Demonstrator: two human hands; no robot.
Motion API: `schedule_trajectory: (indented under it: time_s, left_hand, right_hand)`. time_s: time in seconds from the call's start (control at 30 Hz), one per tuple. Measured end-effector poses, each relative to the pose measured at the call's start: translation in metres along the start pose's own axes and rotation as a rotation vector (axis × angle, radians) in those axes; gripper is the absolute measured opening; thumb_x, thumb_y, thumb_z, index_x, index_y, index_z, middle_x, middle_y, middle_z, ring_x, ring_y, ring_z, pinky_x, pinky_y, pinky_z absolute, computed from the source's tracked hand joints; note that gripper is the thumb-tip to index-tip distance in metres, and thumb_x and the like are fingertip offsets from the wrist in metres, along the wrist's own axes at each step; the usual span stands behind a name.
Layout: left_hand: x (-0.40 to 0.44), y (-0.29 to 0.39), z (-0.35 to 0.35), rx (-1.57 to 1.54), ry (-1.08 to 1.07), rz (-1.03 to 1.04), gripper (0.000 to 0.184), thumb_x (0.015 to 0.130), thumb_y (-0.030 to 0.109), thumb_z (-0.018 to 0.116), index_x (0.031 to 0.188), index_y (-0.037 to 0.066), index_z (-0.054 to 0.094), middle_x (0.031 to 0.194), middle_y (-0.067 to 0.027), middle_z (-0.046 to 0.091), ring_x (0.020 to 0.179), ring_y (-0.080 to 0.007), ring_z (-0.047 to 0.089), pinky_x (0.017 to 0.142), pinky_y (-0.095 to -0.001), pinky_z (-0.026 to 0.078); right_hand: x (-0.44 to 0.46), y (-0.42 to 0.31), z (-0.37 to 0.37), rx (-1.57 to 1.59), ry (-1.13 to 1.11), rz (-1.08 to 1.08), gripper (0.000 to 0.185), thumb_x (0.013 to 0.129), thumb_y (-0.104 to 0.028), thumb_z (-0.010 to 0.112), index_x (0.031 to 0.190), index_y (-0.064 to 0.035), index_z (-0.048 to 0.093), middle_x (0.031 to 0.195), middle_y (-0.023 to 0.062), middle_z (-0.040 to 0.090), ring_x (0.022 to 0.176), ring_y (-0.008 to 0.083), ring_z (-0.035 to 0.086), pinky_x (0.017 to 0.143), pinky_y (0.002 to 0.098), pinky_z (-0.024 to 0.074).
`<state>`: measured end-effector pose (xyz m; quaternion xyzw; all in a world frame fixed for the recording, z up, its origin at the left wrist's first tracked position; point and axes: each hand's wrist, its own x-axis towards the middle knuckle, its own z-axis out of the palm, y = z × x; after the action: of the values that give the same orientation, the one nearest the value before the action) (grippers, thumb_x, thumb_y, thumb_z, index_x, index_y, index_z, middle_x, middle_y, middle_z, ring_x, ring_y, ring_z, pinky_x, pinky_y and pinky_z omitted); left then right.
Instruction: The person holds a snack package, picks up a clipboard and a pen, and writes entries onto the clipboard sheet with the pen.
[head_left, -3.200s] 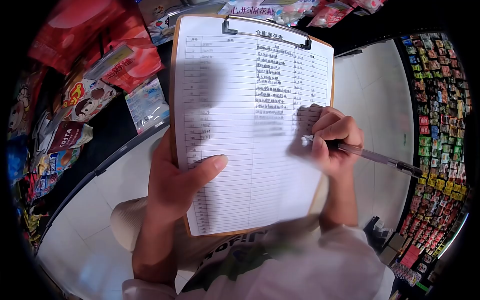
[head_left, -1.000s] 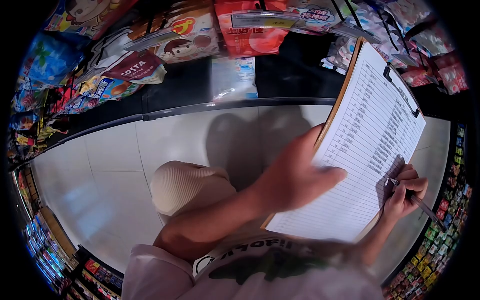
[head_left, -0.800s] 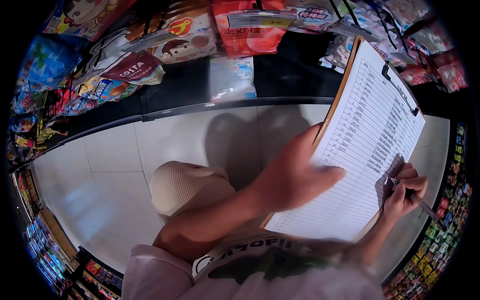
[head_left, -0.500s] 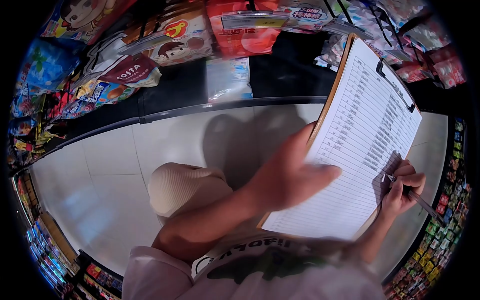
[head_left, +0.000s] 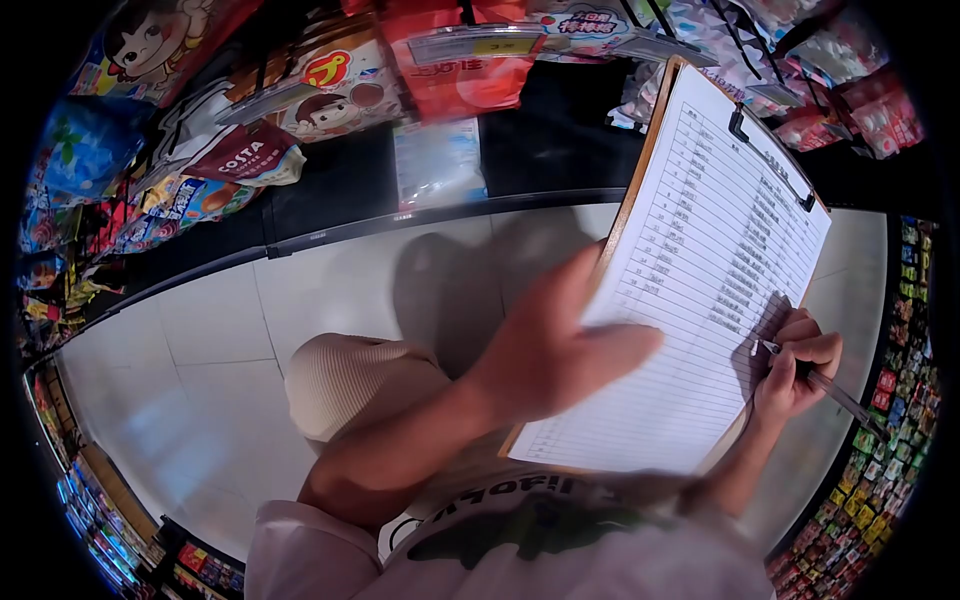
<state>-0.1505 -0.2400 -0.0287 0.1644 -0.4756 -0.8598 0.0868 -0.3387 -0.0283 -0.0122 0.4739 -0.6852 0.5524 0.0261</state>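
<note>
My left hand (head_left: 565, 340) grips the left edge of a clipboard (head_left: 640, 170), thumb on top and the other fingers hidden behind the board. A lined sheet (head_left: 640, 380) with a printed table lies under the black clip (head_left: 770, 160) at its upper right. Handwriting fills the upper rows of two columns; the lower rows are blank. In my right hand (head_left: 800, 365) is a pen (head_left: 845, 398), pinched between thumb and fingers, its tip at the sheet near the last written row.
Ahead, bagged sweets hang from hooks, among them a red bag (head_left: 465, 85) and a COSTA bag (head_left: 245, 155). A clear-and-white packet (head_left: 440, 165) lies on the black lower shelf (head_left: 340, 200). More stocked shelves (head_left: 860, 480) stand at the right, over a pale tiled floor (head_left: 190, 390).
The clipboard, both hands and the shelf goods have shifted slightly left in view. My left hand still holds the board, and the pen stays by the written rows.
</note>
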Motion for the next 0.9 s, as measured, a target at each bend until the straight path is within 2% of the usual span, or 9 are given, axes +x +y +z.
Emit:
schedule_trajectory:
  time_s: [0.07,0.13,0.37,0.47,0.77,0.83,0.9]
  left_hand:
    - [-0.0002,-0.0003,0.0002,-0.010,0.002,-0.001,0.051,0.088,0.001,0.071,0.133,-0.004,0.048,0.122,-0.0095,0.064,0.110,-0.0133,0.061,0.092,-0.0297,0.051]
    - [-0.0003,-0.0007,0.0001,-0.003,-0.004,0.003,0.051,0.088,0.001,0.071,0.132,-0.004,0.048,0.122,-0.0093,0.064,0.110,-0.0130,0.061,0.092,-0.0296,0.050]
    - [-0.0008,-0.0011,0.0008,-0.006,-0.004,0.016,0.051,0.088,0.001,0.071,0.133,-0.003,0.048,0.122,-0.0090,0.064,0.111,-0.0127,0.060,0.093,-0.0295,0.050]
    - [-0.0015,0.0004,0.0011,0.010,-0.007,0.019,0.051,0.088,0.001,0.071,0.134,-0.003,0.048,0.122,-0.0089,0.064,0.111,-0.0126,0.060,0.093,-0.0295,0.050]
    - [-0.0023,0.0006,0.0008,0.032,0.001,0.036,0.050,0.088,0.002,0.071,0.132,-0.003,0.049,0.121,-0.0089,0.064,0.110,-0.0122,0.060,0.092,-0.0292,0.049]
    - [-0.0024,0.0020,0.0013,0.018,-0.001,0.031,0.050,0.088,0.002,0.071,0.132,-0.003,0.049,0.122,-0.0090,0.065,0.110,-0.0120,0.060,0.093,-0.0289,0.049]
    - [-0.0018,0.0007,0.0009,0.021,-0.004,0.040,0.050,0.088,0.002,0.071,0.133,-0.003,0.049,0.122,-0.0091,0.065,0.110,-0.0120,0.060,0.093,-0.0289,0.049]
  right_hand:
    - [0.0002,0.0011,-0.0010,-0.010,-0.003,-0.008,0.019,0.089,-0.007,0.055,0.079,-0.0079,0.039,0.061,0.0015,0.039,0.061,0.0121,0.030,0.061,0.0313,0.0283]
    - [-0.0005,0.0027,-0.0026,-0.015,0.017,-0.014,0.029,0.089,-0.019,0.066,0.081,-0.0079,0.040,0.060,0.0030,0.045,0.057,0.0120,0.034,0.057,0.0303,0.0291]
    - [-0.0010,0.0024,-0.0025,-0.003,0.019,-0.027,0.028,0.089,-0.017,0.065,0.081,-0.0076,0.039,0.060,0.0033,0.044,0.057,0.0120,0.033,0.057,0.0308,0.0291]
    - [-0.0018,0.0012,-0.0028,0.000,-0.002,-0.008,0.024,0.091,-0.011,0.058,0.079,-0.0082,0.038,0.061,0.0011,0.039,0.061,0.0120,0.030,0.061,0.0317,0.0279]
    - [-0.0016,0.0008,-0.0014,0.001,0.009,-0.008,0.025,0.090,-0.013,0.060,0.079,-0.0081,0.038,0.061,0.0013,0.039,0.061,0.0123,0.030,0.060,0.0314,0.0279]
    - [-0.0009,0.0016,-0.0012,-0.020,0.020,-0.031,0.032,0.091,-0.022,0.067,0.082,-0.0080,0.039,0.060,0.0024,0.044,0.057,0.0113,0.033,0.057,0.0298,0.0287]
    - [-0.0007,0.0018,-0.0018,-0.022,0.018,-0.029,0.032,0.091,-0.022,0.067,0.082,-0.0081,0.039,0.060,0.0024,0.044,0.057,0.0112,0.033,0.057,0.0297,0.0287]
